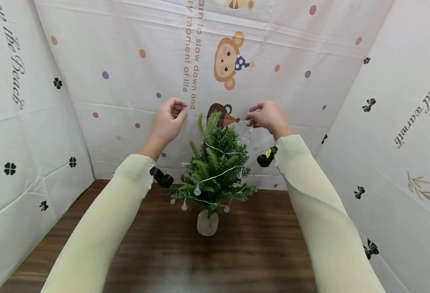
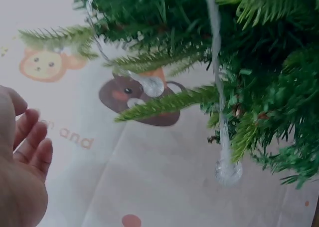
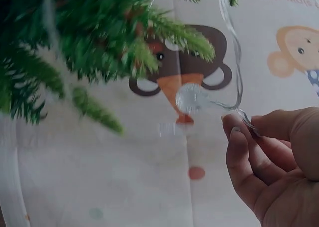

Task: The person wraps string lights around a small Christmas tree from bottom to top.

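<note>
A small artificial Christmas tree point(image 1: 218, 167) stands upright on a round pale base point(image 1: 207, 224). A string of lights point(image 1: 215, 177) with clear round bulbs winds about its branches. To the right of the treetop, my right hand point(image 1: 266, 117) pinches the clear wire between thumb and fingertips; a bulb point(image 3: 190, 98) hangs beside those fingers in the right wrist view. My left hand point(image 1: 169, 120) is raised left of the treetop, fingers loosely curled and holding nothing. In the left wrist view it stays apart from the branches, with another bulb point(image 2: 228, 172) dangling from the tree.
The tree stands on a dark brown wooden table point(image 1: 156, 252). Behind it hangs a white printed cloth point(image 1: 119, 97) with a monkey drawing and dots. Similar cloth walls point(image 1: 391, 101) flank both sides. Each wrist carries a small black camera point(image 1: 161, 177).
</note>
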